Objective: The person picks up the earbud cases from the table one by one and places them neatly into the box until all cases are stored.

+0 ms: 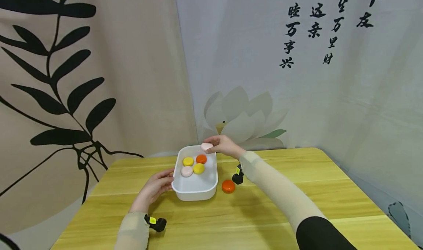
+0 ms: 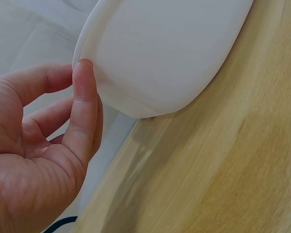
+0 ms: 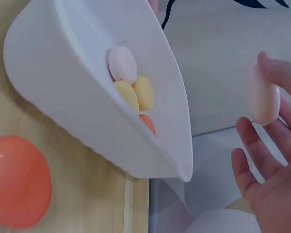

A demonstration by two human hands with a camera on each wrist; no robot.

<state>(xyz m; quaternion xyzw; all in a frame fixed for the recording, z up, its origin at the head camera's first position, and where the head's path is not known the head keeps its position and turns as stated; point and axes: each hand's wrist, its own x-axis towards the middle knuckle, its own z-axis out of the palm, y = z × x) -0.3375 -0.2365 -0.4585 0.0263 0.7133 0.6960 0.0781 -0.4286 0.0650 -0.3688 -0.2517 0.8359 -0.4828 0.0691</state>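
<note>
A white plastic container (image 1: 195, 195) stands on the table, and inside it lie two yellow discs (image 1: 188, 161), an orange disc (image 1: 201, 159) and a pale pink disc (image 1: 186, 171), all smooth and rounded. My left hand (image 1: 155, 187) grips the container's left side, its fingertips at the rim in the left wrist view. Over the far right corner of the container, my right hand (image 1: 224, 146) pinches another pale pink disc (image 3: 265, 94) between thumb and fingers. On the table to the right of the container rests a second orange disc (image 1: 228, 186).
The wooden table (image 1: 281, 198) ends just behind the container. Beyond that edge hangs a cloth backdrop (image 1: 148, 77) with printed leaves, a flower and writing. Small black wrist cameras (image 1: 238, 174) are strapped to both forearms.
</note>
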